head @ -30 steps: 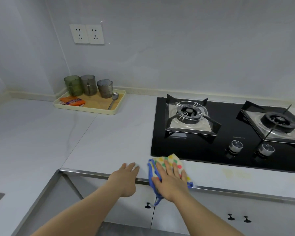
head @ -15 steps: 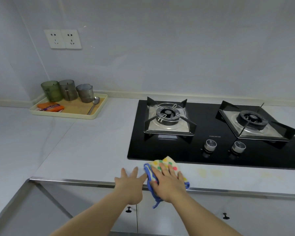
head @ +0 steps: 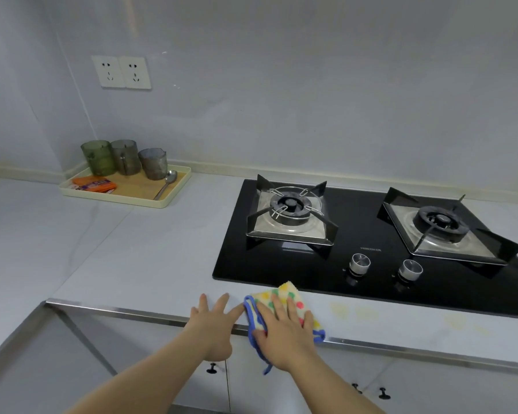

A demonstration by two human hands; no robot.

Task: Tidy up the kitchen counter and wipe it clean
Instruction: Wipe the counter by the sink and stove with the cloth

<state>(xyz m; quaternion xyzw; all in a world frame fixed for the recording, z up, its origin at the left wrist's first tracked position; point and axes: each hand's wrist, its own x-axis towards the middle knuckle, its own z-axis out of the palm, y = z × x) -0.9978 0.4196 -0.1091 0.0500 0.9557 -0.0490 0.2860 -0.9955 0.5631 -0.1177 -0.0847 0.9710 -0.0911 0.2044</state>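
A dotted cloth [head: 284, 294] with a blue edge lies on the pale grey counter [head: 150, 258] at its front edge, just in front of the black gas hob [head: 356, 249]. My right hand [head: 284, 330] presses flat on the cloth with straight fingers. My left hand [head: 213, 321] rests flat on the counter edge just left of the cloth, fingers spread. Faint yellowish stains [head: 353, 312] mark the counter right of the cloth.
A cream tray [head: 126, 198] at the back left holds three tinted cups [head: 126, 159], a spoon [head: 166, 183] and an orange packet [head: 93, 184]. The hob has two burners and two knobs [head: 361, 262]. A double wall socket [head: 121, 72] sits above the tray.
My view has shifted a little between frames. Both hands and the cloth stay at the counter's front edge, with the cloth slid slightly to the right along it.
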